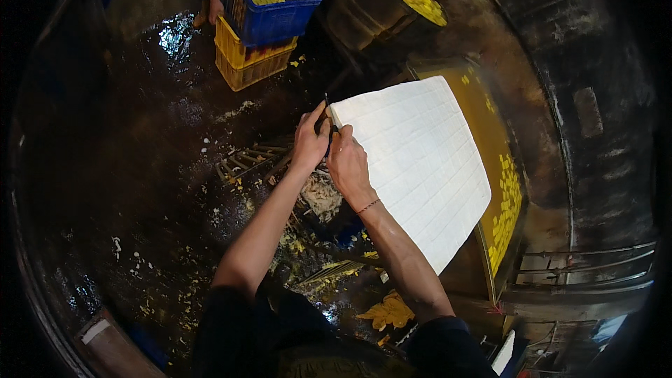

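Right hand [348,161] gripping a slim dark tool [334,129] at the edge of a large white grid-lined slab [420,154], left hand [309,141] meeting it there, its exact grip hidden.

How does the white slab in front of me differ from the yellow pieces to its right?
Size: the white slab is large, while each of the yellow pieces is small. Colour: the slab is white, the pieces yellow. State: the slab appears as one sheet crossed by lines; the pieces lie separately, many crowded together. Shared: both the slab's lined sections and the pieces look blocky.
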`<state>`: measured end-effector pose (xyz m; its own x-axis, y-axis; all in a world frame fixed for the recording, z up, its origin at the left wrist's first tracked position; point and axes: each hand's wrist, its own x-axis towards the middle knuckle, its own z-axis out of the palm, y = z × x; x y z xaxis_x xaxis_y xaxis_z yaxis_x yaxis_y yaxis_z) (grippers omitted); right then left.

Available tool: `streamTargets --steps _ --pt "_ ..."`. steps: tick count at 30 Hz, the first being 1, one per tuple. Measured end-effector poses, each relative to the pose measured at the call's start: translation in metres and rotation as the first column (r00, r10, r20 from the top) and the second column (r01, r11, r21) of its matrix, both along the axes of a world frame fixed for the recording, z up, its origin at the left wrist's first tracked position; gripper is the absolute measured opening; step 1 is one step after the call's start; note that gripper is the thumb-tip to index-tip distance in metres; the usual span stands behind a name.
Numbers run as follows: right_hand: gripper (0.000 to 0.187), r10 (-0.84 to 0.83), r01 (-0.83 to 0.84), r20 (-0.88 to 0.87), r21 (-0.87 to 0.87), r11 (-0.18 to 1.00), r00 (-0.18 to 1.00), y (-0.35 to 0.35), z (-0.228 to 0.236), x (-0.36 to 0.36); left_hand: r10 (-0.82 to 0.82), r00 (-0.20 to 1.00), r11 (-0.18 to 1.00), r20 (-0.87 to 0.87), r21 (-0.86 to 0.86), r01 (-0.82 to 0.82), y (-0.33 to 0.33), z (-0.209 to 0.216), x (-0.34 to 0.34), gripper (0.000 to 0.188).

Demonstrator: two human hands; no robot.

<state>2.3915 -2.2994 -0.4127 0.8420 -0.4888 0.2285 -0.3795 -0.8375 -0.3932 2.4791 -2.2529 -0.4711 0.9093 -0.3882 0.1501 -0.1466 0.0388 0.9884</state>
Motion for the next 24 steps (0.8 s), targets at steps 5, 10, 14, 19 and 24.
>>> streamTargets --steps 5,10,14,19,24 --pt "0.014 -0.024 0.024 -0.031 -0.012 1.0 0.999 0.008 0.004 -0.034 0.13 0.981 0.991 0.141 -0.036 -0.126 -0.006 -0.006 0.002 0.027" --pt "0.014 -0.023 0.019 -0.1 -0.037 0.999 0.995 0.023 0.011 -0.121 0.104 0.984 0.988 0.148 -0.13 -0.085 0.0 -0.001 -0.028 0.024" --pt "0.014 -0.049 0.045 -0.131 -0.037 0.998 0.99 0.028 0.01 -0.205 0.085 0.993 0.972 0.08 -0.224 -0.065 0.002 -0.005 -0.097 0.016" --pt "0.014 -0.063 0.058 -0.144 -0.038 0.998 0.988 0.037 0.011 -0.286 0.168 0.985 0.951 0.045 -0.269 -0.15 0.001 -0.007 -0.178 0.014" --pt "0.013 -0.095 0.096 -0.182 -0.002 0.995 0.979 0.038 0.015 -0.351 0.169 0.985 0.954 -0.026 -0.246 -0.17 0.002 -0.015 -0.259 0.017"
